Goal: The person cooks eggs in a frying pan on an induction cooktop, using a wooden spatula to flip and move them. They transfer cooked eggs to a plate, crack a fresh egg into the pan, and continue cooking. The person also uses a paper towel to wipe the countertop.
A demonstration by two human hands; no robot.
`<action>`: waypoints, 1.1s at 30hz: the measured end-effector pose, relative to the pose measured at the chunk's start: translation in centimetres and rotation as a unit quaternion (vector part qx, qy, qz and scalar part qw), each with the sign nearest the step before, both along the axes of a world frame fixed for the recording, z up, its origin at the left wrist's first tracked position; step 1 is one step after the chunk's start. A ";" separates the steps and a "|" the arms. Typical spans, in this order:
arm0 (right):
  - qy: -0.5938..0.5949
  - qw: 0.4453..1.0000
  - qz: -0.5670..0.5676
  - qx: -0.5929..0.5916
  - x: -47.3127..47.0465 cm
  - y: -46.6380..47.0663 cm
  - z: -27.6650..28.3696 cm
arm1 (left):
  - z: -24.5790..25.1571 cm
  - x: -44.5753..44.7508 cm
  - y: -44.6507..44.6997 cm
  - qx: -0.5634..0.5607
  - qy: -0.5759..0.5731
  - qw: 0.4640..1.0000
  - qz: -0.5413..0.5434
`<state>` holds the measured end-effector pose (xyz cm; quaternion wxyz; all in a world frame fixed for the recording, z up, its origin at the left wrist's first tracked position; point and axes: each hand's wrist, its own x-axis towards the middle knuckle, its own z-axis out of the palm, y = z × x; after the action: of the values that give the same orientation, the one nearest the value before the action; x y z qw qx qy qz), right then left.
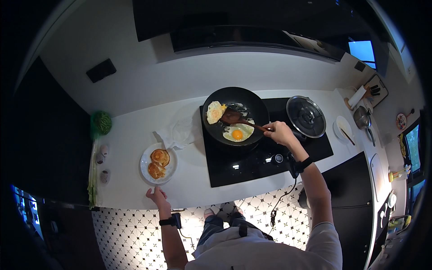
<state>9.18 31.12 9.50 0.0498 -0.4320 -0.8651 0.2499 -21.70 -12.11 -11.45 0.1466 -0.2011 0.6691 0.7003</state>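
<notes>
My right hand point(280, 133) grips the handle of a dark wooden spatula point(233, 116), whose blade rests inside a black frying pan point(243, 96). At the blade's left edge lies a folded, browned fried egg point(215, 113). Nearer to me in the pan is a second fried egg point(238, 132), its yolk whole and bright orange, partly under the spatula's shaft. My left hand point(158, 198) hovers by the counter's front edge, holding nothing, with fingers loosely curled and apart. Just beyond it, a white plate point(145, 167) carries two browned fried pieces point(158, 163).
The pan stands on a black cooktop point(236, 172), with a glass lid point(306, 116) to its right. Crumpled white paper point(180, 133) lies left of the cooktop. Green vegetables in a bag point(102, 122) sit far left. A white bowl point(338, 125) and a saucepan point(362, 117) stand right.
</notes>
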 end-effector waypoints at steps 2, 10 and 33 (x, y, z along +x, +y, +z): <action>0.002 1.000 0.010 -0.009 -0.2 -0.3 -0.5 | 0.6 0.8 0.0 -0.008 0.003 1.000 -0.007; 0.022 0.999 -0.007 -0.036 0.0 -1.1 -1.4 | 0.1 -1.2 -1.5 -0.045 0.013 0.999 -0.019; -0.052 0.980 0.004 0.192 1.6 -1.2 3.6 | -1.3 -2.4 -3.0 -0.040 0.009 0.999 -0.024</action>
<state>10.80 29.97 13.11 0.0859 -0.4234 -0.9001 0.0561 -24.13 -15.08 -12.70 0.1486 -0.1844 0.7024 0.6712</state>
